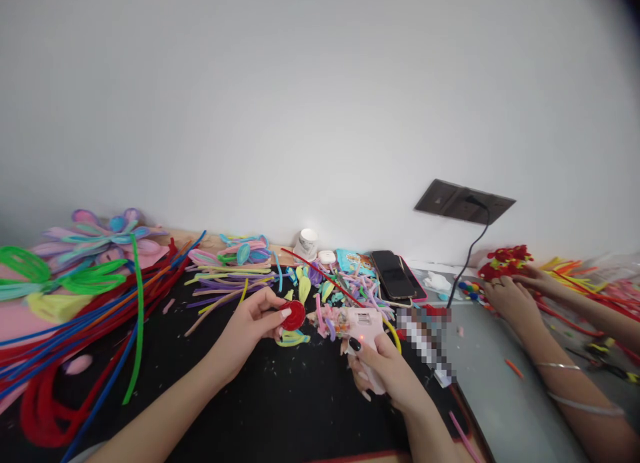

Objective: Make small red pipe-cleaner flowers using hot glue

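Note:
Pinched between the thumb and fingers of my left hand (259,322) is a round red disc (295,314), apparently wound from fuzzy pipe cleaner. My right hand (377,363) is wrapped round the handle of a pale pink hot glue gun (364,324) with a small red light lit on its side. The gun's nozzle points left and sits close to the disc's right edge; whether they touch I cannot tell. A yellow and blue pipe-cleaner petal (293,338) lies just below the disc. Several cut petals and short pieces lie behind both hands.
On the left lie long red and blue pipe cleaners (113,310) and a large pastel flower (107,233). A paper cup (306,243) and a phone (393,274) stand along the wall. A black cord (470,250) hangs from the socket. At right, another person's hands (515,303) handle a red fuzzy piece.

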Demonstrator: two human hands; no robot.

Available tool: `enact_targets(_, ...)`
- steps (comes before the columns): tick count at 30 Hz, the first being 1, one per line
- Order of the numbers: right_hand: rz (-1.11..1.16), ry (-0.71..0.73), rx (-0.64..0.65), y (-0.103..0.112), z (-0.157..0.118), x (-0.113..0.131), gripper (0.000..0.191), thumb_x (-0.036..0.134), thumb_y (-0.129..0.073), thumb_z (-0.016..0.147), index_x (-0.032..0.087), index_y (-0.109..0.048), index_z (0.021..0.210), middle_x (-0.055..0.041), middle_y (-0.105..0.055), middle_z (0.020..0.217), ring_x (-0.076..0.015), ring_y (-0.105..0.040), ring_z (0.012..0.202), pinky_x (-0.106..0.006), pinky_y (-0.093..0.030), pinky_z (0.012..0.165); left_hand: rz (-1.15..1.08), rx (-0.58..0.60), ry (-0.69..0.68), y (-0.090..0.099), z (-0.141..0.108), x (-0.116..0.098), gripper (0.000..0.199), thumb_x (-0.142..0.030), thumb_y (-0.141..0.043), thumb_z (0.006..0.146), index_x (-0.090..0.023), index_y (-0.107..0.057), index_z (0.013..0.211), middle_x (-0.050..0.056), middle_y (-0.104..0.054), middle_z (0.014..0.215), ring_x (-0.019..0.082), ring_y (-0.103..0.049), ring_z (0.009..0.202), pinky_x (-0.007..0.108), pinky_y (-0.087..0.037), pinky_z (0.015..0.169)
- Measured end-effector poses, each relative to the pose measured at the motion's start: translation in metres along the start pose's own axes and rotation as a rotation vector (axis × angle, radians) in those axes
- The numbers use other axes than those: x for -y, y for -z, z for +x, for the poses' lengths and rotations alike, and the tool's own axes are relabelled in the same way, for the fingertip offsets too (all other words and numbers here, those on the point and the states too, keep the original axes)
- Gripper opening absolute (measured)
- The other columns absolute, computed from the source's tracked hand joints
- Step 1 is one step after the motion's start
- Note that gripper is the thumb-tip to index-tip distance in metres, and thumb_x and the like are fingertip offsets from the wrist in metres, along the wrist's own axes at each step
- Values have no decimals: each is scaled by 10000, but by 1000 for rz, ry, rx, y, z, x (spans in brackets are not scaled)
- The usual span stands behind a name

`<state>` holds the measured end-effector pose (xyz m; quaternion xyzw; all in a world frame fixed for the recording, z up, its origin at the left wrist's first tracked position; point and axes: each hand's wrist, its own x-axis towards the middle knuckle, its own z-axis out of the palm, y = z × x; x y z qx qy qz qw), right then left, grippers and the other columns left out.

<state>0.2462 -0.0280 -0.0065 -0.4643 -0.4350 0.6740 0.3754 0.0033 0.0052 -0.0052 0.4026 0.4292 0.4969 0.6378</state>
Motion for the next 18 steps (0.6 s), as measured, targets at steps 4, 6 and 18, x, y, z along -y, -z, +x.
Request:
enact_targets(4,12,13,-26,0,2,-2,450,549,-684,701,183,-435,785,87,-460,512,-32,-360,334,-178,-333,317,-1,6,9,-1,-1,-1,267,-312,-737,651,-182,-514,720,-50,-592,637,75,-500,478,207,-399,486)
enact_targets(6,31,24,-42,1,2,-4,451,544,-689,697,188,-422,771,86,-464,512,-29,-356,333,-174,-323,314,5,12,11,-1,-2,-1,264,-310,-738,648,-180,-519,718,-50,-592,633,73,-500,478,203,-399,485)
enact_targets(18,23,43,-12,-3,1,1,429,533,-675,727,182,-431,769,91,-444,504,-28,-362,344,-168,-345,317,60,114,36,-2,0,1,231,-302,-711,711,-181,-520,754,-54,-587,620,65,-498,499,186,-412,504)
